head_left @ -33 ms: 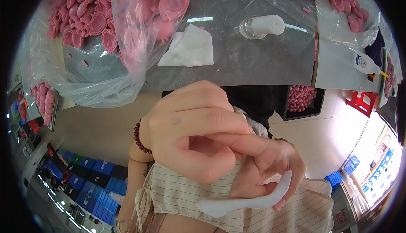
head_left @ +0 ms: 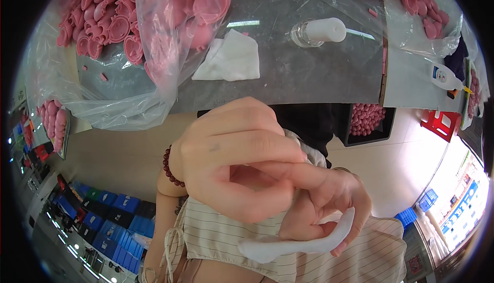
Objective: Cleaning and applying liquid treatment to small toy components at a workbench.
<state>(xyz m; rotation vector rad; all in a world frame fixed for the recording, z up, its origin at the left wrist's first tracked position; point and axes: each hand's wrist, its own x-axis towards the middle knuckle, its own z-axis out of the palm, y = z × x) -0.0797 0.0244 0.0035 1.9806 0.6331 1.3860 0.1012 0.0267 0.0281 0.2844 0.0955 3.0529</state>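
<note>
In front of my body, my left hand (head_left: 236, 159) is closed, with fingers curled and thumb pressed against the extended index finger of my right hand (head_left: 329, 195). Whatever lies inside the left fingers, if anything, is hidden. A strip of white soft cloth (head_left: 288, 248) is held between the other fingers of my right hand, its long end hanging toward the left over my striped clothing. Beyond the hands, a second piece of white cloth (head_left: 231, 57) lies folded on the grey table (head_left: 329, 77). A clear bottle with a white cap (head_left: 321, 31) rests to its right.
Clear plastic bags with many pink moulded parts (head_left: 118, 26) cover the table's far left. More pink parts (head_left: 422, 5) lie far right, near a white squeeze bottle (head_left: 445, 78). Below the table edge are a black bin of small pink pieces (head_left: 366, 121) and a red stool (head_left: 441, 124).
The left thumb and fingertips have shifted very slightly to the right against the right index finger. Nothing else has visibly moved.
</note>
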